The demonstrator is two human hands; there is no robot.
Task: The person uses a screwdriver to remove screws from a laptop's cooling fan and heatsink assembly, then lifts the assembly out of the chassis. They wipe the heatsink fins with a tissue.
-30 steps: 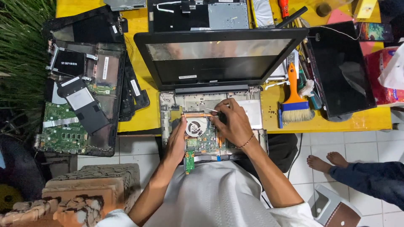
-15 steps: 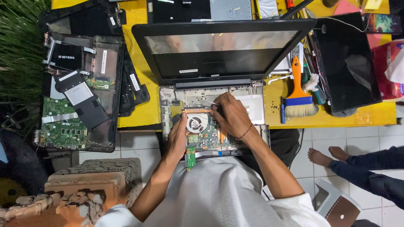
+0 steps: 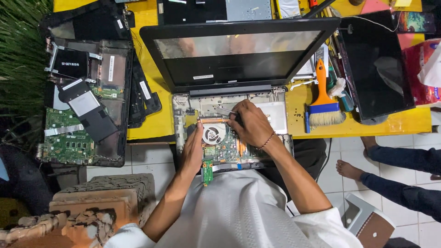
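- The left hand (image 3: 192,149) is pressing, fingers flat and apart, against the opened grey laptop base (image 3: 229,133) at frame centre.
- The right hand (image 3: 251,124) is closing its grip on a thin metal tool (image 3: 226,110) above the round black fan (image 3: 212,135).
- An orange-handled brush (image 3: 323,98) is lying right, on the yellow worktop (image 3: 156,124).

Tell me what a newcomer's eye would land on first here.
The opened laptop at centre, its base stripped to the green circuit board with a round fan. The left hand steadies the board while the right hand works above it. An orange-handled brush lies right, on the yellow table.
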